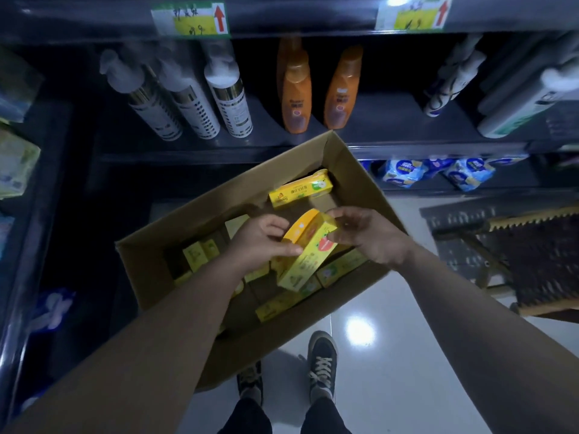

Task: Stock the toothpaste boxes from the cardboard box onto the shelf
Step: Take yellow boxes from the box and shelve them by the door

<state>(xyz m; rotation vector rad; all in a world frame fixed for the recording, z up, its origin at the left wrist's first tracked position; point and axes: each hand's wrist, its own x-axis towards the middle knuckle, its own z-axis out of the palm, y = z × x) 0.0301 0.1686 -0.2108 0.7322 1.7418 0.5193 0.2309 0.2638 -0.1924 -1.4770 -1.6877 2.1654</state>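
Forearms: two bare forearms run in from the lower corners of the frame; the left one covers the near left corner of the brown cardboard carton [275, 336].
Shoes: pair of dark lace-up shoes [322, 361] on glossy white floor tiles [391, 355], bottom centre, just below the carton.
Carton: open top, set at a slant in mid frame, far corner overlapping the front edge of the dark metal shelf [391, 120].
Shelf stock: white pump bottles [232, 101] upper left, two orange bottles [296, 98] upper centre, larger white bottles [517, 104] upper right. Blue-and-white soft packs [404, 173] sit one level down, partly hidden by the carton.
Price tags: yellow-green tags with red arrows [191, 18] along the top edge.
Right edge: wooden-framed dark object [532, 261], can't tell what it is.
Carton contents: loose yellow boxes [200, 253] lying at mixed angles; one long yellow box [300, 189] near the far corner. The hands block the view of the middle.
Held item: yellow toothpaste box with an orange end [308, 255], tilted above the carton's middle, orange end uppermost.
Left hand [260, 242]: fingers curled at the held box's left side, thumb across its long face.
Right hand [366, 236]: fingers bent over the upper right end, thumb at the right edge. Both hands grip the same box.
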